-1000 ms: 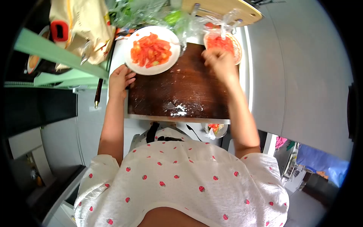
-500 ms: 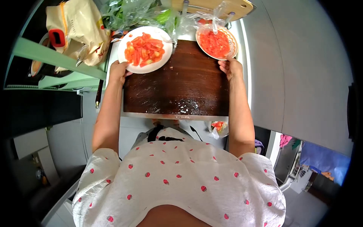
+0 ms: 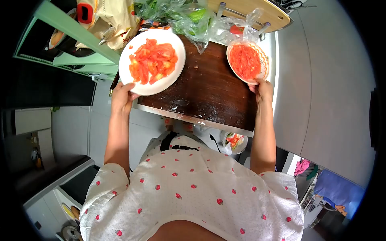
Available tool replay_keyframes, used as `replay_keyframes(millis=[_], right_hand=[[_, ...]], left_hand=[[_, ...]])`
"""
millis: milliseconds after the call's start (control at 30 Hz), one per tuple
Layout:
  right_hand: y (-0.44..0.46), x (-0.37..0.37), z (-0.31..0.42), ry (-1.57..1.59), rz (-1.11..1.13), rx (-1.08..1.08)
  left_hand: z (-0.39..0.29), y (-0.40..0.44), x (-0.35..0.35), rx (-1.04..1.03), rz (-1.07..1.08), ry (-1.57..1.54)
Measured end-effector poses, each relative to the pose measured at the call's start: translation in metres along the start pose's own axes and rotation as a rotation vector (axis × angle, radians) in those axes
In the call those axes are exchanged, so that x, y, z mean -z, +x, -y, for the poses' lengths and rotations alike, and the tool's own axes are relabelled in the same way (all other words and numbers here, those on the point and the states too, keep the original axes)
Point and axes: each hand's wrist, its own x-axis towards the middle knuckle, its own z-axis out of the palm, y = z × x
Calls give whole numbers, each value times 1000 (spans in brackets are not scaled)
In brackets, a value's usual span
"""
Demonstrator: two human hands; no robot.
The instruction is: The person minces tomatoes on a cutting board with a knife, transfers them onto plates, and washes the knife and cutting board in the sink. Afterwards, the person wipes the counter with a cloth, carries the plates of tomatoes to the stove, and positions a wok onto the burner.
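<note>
My left hand [image 3: 124, 97] is closed on the near-left rim of a white plate [image 3: 125, 56], thumb on top. Large cut tomato pieces [image 3: 155, 60] lie on it. The plate is over the left part of a dark wooden cutting board [image 3: 209, 92] and reaches past its left edge. With closed fingers, my right hand [image 3: 263, 89] grips the near rim of an orange-patterned dish [image 3: 263, 66] that holds finely chopped tomato [image 3: 244, 62]. That dish is at the board's far right. Wet patches and small bits show on the board.
Behind the board lie clear plastic bags of green vegetables [image 3: 197, 24] and an upright light wooden board [image 3: 253, 12]. A green shelf [image 3: 76, 30] with a paper bag [image 3: 116, 20] stands left. A bin with scraps [image 3: 235, 140] is on the floor; a grey cabinet [image 3: 325, 80] lines the right.
The view has turned to the left. My left hand has brought the white plate closer to me, and the patterned dish also sits a little nearer. Both hands keep their grip.
</note>
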Motion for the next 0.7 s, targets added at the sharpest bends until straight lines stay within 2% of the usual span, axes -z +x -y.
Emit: replay_keyframes(millis=[100, 200, 300, 433, 567, 700], right_hand=[[-16, 12, -1, 39, 62, 13], [-40, 17, -3, 59, 113, 23], [-63, 19, -7, 79, 154, 26], [-89, 18, -27, 91, 150, 11], [-116, 15, -41, 171, 170, 31], [-153, 4, -57, 200, 96, 56]], left_hand=[[0, -20, 34, -10, 20, -12], [0, -47, 43, -61, -153, -87], [5, -59, 58, -90, -194, -136], [7, -65, 88, -78, -178, -157], [5, -68, 103, -99, -51, -179], [-1, -63, 113, -62, 37, -136]])
